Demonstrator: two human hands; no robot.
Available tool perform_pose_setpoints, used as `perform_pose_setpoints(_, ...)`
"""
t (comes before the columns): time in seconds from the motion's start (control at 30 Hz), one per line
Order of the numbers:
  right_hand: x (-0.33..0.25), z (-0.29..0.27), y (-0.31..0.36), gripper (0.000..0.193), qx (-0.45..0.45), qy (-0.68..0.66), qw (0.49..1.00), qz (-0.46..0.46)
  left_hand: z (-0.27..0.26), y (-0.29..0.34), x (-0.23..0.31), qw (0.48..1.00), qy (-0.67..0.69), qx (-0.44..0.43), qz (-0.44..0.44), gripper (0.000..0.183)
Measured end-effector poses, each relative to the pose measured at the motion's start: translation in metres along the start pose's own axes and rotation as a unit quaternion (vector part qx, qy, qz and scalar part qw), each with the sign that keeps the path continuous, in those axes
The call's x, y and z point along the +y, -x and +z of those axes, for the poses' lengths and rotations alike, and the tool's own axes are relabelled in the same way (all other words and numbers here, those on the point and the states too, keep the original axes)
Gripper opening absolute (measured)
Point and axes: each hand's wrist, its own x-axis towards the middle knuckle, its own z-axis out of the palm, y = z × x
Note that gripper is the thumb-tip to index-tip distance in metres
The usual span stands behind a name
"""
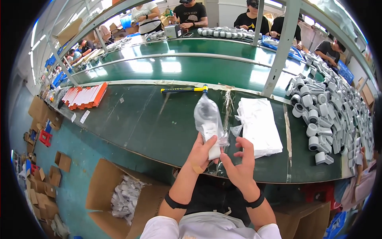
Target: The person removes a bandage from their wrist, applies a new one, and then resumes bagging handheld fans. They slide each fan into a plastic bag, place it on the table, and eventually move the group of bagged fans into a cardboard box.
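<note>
Over the green worktable, my left hand [201, 153] is closed around the white handle of a bagged part [212, 137]. A clear plastic bag [207, 111] covers the part's far end and stretches away from me. What fills the bag's far end is blurred by the film. My right hand [241, 165] is beside the handle's near end with thumb and fingers apart, and nothing shows in its grasp. To its right lies a stack of flat white plastic bags [260, 127]. A yellow and dark blue hammer [185, 90] rests beyond the bagged part.
Grey-white parts with round heads [318, 107] are heaped at the right. Orange-edged white packets [84, 96] lie at the left. Below the table edge, an open cardboard box [101, 187] holds several bagged parts. A metal post [279, 51] rises beyond the table; co-workers sit across the green belts.
</note>
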Motion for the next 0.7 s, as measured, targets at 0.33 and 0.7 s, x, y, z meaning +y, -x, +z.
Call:
perform_pose_setpoints(0.33, 0.008, 0.009, -0.004, 0.006, -0.011, -0.013, 0.997, -0.081, 0.005, 0.009, 0.005, 0.999, -0.007, -0.042, -0.025, 0.037)
perform_pose_setpoints(0.7, 0.023, -0.039, 0.028, 0.010, -0.078, 0.002, 0.991, -0.107, -0.067, -0.023, 0.032, 0.883, -0.394, 0.220, 0.129, 0.039)
